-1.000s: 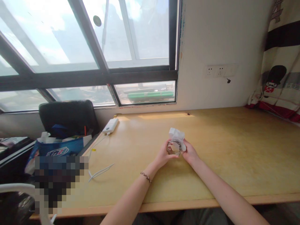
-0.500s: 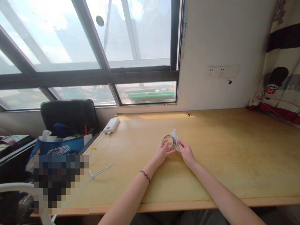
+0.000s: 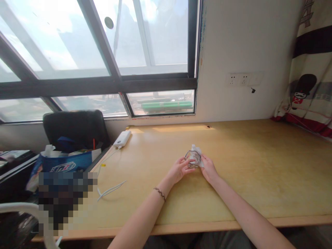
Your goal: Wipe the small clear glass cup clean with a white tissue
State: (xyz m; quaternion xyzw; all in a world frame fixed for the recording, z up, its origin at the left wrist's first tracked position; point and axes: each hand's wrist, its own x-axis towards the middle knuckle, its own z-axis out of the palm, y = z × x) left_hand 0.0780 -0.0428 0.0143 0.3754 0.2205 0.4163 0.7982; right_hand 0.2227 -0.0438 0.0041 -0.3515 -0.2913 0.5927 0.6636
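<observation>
While the left hand (image 3: 178,170) (half-curled) holds glassware (image 3: 193,154), the right (image 3: 209,169) holds tissue (image 3: 196,148).

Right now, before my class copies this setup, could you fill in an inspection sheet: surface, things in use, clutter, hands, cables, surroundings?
Surface: pale wooden table, sunlit along its back edge.
Things in use: shiny round item, material unclear; crumpled white sheet, tissue or cloth.
Clutter: white device at the back left; blue bag left of the table; lower left pixelated, unreadable.
Hands: left hand holds the round item; right hand holds the sheet at its right side.
Cables: white cable looped on the table's left; another stretch leaves the device.
Surroundings: black chair, window, wall sockets, curtain.
</observation>
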